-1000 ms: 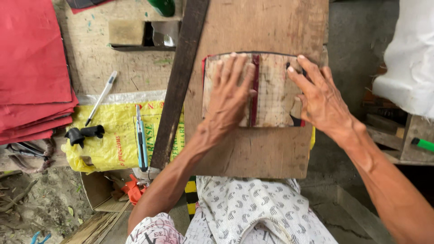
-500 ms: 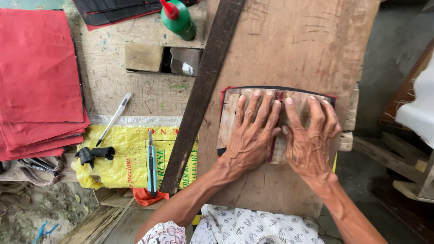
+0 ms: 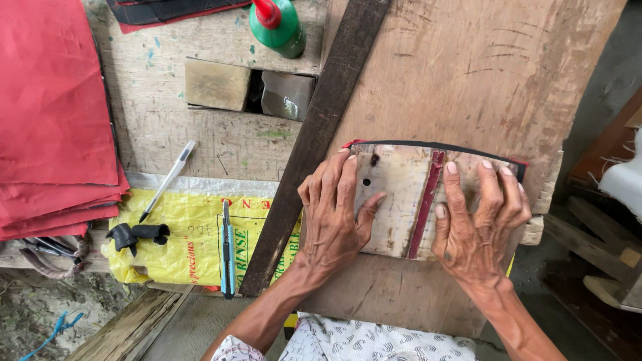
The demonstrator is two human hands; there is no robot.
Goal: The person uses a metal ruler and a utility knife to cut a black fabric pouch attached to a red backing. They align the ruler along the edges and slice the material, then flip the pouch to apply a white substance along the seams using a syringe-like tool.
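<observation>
While both your hands lie flat on the worn card cover [image 3: 394,200], note how it sits: right of centre in the frame, on the big wooden board [image 3: 468,73], long axis running left-right, w/ a red spine strip [image 3: 423,204] crossing it top-to-bottom near the middle. Your left hand [image 3: 334,214] is spread open, palm down, on the cover's left half — fingers pointing to the top of the frame, thumb angled right toward the spine. Your right hand [image 3: 478,224] is open too, pressing the right half, fingertips just short of the dark top edge; neither hand grips anything. So the cover is directly under both hands, spine between them, approx. equally near to each. A dark wooden strip [image 3: 314,140] runs diagonally just left of your left hand, touching or nearly touching the cover's upper-left corner — can't tell which. Further left: blue knife [image 3: 227,251] and pen [image 3: 167,180] on a yellow bag [image 3: 187,234], red sheets [image 3: 53,113] at the left edge, green bottle [image 3: 281,27] at top.
</observation>
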